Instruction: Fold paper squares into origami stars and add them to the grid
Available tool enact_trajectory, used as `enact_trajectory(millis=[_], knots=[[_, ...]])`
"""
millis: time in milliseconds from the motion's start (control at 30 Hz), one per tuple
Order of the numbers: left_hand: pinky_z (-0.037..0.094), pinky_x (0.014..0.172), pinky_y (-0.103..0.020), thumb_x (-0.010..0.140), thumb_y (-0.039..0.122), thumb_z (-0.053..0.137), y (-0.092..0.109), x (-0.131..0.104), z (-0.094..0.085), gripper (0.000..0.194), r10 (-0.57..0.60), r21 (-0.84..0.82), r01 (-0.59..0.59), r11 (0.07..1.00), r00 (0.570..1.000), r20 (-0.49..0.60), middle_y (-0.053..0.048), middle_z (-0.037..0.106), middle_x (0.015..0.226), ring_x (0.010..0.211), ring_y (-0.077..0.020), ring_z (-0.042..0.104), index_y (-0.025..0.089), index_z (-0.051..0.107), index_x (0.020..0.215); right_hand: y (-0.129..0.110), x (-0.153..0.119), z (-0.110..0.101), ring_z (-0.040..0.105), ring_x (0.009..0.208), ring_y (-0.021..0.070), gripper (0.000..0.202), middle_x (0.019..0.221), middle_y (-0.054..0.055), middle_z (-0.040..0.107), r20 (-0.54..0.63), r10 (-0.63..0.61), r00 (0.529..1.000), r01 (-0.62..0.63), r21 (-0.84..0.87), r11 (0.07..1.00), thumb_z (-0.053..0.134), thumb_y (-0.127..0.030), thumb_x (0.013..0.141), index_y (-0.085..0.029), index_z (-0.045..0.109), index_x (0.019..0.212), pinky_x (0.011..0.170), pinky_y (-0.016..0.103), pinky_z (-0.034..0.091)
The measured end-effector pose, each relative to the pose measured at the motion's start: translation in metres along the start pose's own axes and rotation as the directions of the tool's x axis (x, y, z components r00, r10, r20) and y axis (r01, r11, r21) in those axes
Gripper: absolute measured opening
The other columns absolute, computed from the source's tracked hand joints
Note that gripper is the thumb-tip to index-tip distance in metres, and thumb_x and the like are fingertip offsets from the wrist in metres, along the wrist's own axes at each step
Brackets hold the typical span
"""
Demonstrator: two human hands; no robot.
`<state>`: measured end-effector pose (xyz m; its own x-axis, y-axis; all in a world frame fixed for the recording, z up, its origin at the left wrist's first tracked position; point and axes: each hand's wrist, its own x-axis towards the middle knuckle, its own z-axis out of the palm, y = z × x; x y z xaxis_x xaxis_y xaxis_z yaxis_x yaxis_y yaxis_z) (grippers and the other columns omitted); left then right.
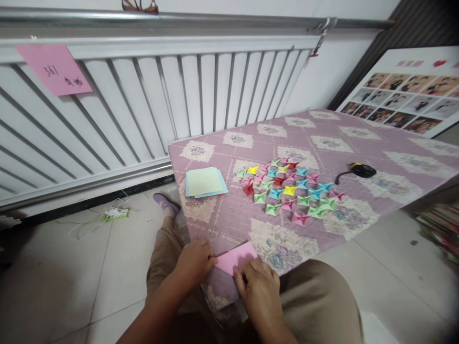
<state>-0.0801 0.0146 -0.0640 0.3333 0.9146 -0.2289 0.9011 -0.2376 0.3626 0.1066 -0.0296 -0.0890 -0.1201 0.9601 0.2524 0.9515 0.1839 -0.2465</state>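
A folded sheet of pink paper (239,254) lies on the cloth-covered table near its front corner, between my two hands. My left hand (197,260) pinches the paper's left corner, fingers closed. On the near right edge, my right hand (258,284) presses down with bent fingers, its thumb at the paper's lower edge. Farther back, a stack of square paper sheets (204,182), pale green over blue, rests at the left. Several small folded paper shapes (289,190) in pink, green, blue, yellow and red stand in rows at the table's middle.
A floral purple tablecloth (229,215) covers the table. A black object with a curved strap (362,170) lies at its right. Behind stands a white radiator (201,95) with a pink note (53,69). A power strip (116,213) and cables are on the floor; a photo board (405,95) leans at the right.
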Motion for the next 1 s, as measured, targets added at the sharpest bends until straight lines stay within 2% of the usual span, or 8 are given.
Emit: enact_trajectory(millis=[333, 467, 867, 1000], knots=[[0.045, 0.075, -0.034, 0.087, 0.034, 0.051, 0.0065, 0.0071, -0.0107, 0.022, -0.028, 0.142, 0.015, 0.990, 0.995, 0.093, -0.008, 0.065, 0.094, 0.090, -0.0248, 0.060, 0.018, 0.066, 0.085, -0.0016, 0.0033, -0.0030, 0.056, 0.083, 0.0226, 0.021, 0.077, 0.003, 0.066, 0.030, 0.028, 0.999, -0.027, -0.020, 0.999, 0.057, -0.027, 0.085, -0.023, 0.063, 0.064, 0.074, 0.035, 0.031], [0.045, 0.074, -0.034, 0.087, 0.035, 0.050, 0.0066, 0.0085, -0.0110, 0.024, -0.028, 0.155, 0.013, 0.988, 0.995, 0.096, -0.008, 0.066, 0.094, 0.091, -0.0247, 0.061, 0.017, 0.066, 0.086, -0.0030, 0.0043, -0.0051, 0.055, 0.080, 0.0216, 0.022, 0.072, 0.001, 0.064, 0.064, 0.052, 0.997, -0.051, -0.021, 0.998, 0.060, -0.028, 0.084, -0.023, 0.062, 0.062, 0.074, 0.035, 0.029], [0.044, 0.073, -0.033, 0.087, 0.036, 0.052, 0.0043, 0.0092, -0.0067, 0.023, -0.010, 0.188, -0.008, 0.982, 0.995, 0.096, -0.007, 0.065, 0.093, 0.090, -0.0237, 0.060, 0.017, 0.065, 0.087, -0.0054, 0.0056, -0.0061, 0.054, 0.077, 0.0209, 0.024, 0.070, 0.001, 0.063, 0.060, 0.068, 0.996, -0.065, -0.052, 0.997, 0.063, -0.029, 0.082, -0.023, 0.061, 0.059, 0.072, 0.034, 0.028], [0.042, 0.077, -0.036, 0.088, 0.035, 0.054, 0.0039, 0.0054, -0.0025, 0.019, -0.002, 0.197, -0.004, 0.980, 1.000, 0.028, -0.005, 0.063, 0.094, 0.092, -0.0237, 0.057, 0.018, 0.061, 0.090, -0.0051, 0.0057, -0.0058, 0.054, 0.077, 0.0205, 0.023, 0.071, 0.001, 0.064, 0.060, 0.070, 0.996, -0.068, -0.047, 0.997, 0.064, -0.029, 0.081, -0.022, 0.060, 0.059, 0.073, 0.034, 0.029]])
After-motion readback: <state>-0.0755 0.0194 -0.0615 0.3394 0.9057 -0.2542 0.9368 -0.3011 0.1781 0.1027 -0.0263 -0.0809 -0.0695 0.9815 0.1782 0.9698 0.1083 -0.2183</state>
